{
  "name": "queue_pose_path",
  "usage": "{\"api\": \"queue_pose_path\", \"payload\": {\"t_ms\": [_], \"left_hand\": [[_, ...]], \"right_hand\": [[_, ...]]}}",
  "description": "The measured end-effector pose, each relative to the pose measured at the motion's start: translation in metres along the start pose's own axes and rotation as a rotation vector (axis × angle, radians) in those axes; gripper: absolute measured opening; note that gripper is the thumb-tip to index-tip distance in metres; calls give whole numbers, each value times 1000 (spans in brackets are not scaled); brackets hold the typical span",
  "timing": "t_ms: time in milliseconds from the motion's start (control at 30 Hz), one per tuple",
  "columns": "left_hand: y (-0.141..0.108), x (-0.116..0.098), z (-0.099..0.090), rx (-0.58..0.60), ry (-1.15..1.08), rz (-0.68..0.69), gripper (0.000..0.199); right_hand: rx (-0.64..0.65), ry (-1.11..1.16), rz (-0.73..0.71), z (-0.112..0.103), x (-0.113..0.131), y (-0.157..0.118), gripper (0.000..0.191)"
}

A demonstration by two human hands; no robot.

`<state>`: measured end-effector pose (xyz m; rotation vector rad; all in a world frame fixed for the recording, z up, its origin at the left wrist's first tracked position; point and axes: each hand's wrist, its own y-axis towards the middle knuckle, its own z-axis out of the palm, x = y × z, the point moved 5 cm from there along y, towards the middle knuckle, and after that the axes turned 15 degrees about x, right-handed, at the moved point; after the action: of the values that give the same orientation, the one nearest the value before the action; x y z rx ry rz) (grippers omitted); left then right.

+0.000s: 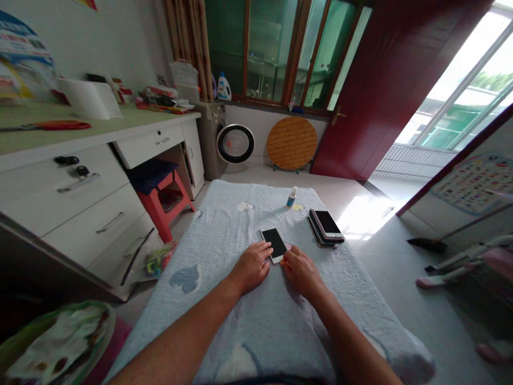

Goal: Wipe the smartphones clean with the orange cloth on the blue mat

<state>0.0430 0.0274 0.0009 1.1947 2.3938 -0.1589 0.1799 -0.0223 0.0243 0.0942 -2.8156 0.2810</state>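
A white phone with a dark screen [274, 242] lies face up on the cloth-covered table [224, 214]. My left hand [253, 266] rests at the phone's left side, its fingers reaching onto the edge and screen. At the lower right corner of the phone is my right hand [300, 271], its fingers curled together; a bit of something pinkish shows beside them, too small to name. To the right, a stack of phones or tablets [325, 227] has a white-framed one on top. A small spray bottle [291, 198] stands upright near the far edge.
A red stool with a dark seat [166, 206] stands left of the table, before white drawers [84, 214]. A waste bin [108, 326] is at the lower left. Behind are a washing machine with its door open [212, 139] and a round wooden board [292, 143].
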Motion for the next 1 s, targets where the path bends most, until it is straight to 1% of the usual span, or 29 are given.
{"api": "queue_pose_path", "payload": {"t_ms": [167, 300, 433, 600, 733, 800, 867, 933, 1000], "left_hand": [[0, -1, -1, 13, -3, -1, 40], [-1, 1, -2, -4, -21, 10, 40], [-1, 2, -2, -24, -34, 15, 42], [-1, 1, -4, -35, -45, 19, 43], [-3, 0, -5, -54, -64, 24, 39], [-3, 0, -5, -61, -75, 36, 37], [-3, 0, -5, -63, -84, 44, 37], [-3, 0, -4, -68, -92, 45, 37], [-3, 0, -4, -71, -98, 44, 37]], "right_hand": [[6, 26, -98, 10, 18, 2, 11], [1, 54, -122, 10, 18, 2, 10], [-17, 90, -95, 5, 5, 0, 8], [-30, 59, 12, -5, -19, -3, 8], [-91, 60, 48, -14, -30, -5, 12], [-136, 76, 29, -18, -29, -6, 13], [-148, 87, -8, -19, -24, -5, 13], [-106, 79, -33, -16, -16, -3, 14], [-52, 58, -23, -12, -10, 0, 16]]}}
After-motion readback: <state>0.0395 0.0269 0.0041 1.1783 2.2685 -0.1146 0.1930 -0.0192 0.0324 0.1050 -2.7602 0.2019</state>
